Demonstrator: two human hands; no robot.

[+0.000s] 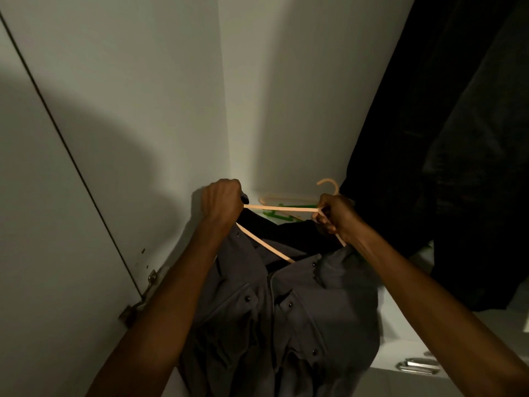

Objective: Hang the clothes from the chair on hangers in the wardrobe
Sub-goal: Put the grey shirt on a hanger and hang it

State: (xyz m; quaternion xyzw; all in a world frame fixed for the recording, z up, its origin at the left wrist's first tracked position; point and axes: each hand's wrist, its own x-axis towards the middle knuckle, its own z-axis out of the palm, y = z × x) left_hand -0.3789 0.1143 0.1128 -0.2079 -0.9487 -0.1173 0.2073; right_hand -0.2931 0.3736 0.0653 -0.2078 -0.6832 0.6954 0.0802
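Observation:
A dark grey button-up shirt (274,316) hangs down between my arms, its collar at the top. A peach plastic hanger (282,208) runs across the collar opening, its hook (329,185) sticking up at the right. My left hand (221,203) grips the hanger's left end together with the shirt's shoulder. My right hand (335,216) pinches the hanger near the hook. One hanger arm slants down into the neck of the shirt.
White wardrobe walls (171,96) rise ahead, the door (43,224) with a metal hinge (143,296) at left. Dark clothes (443,153) hang at right. Spare peach and green hangers (282,214) lie on the wardrobe floor. A drawer handle (419,366) sits lower right.

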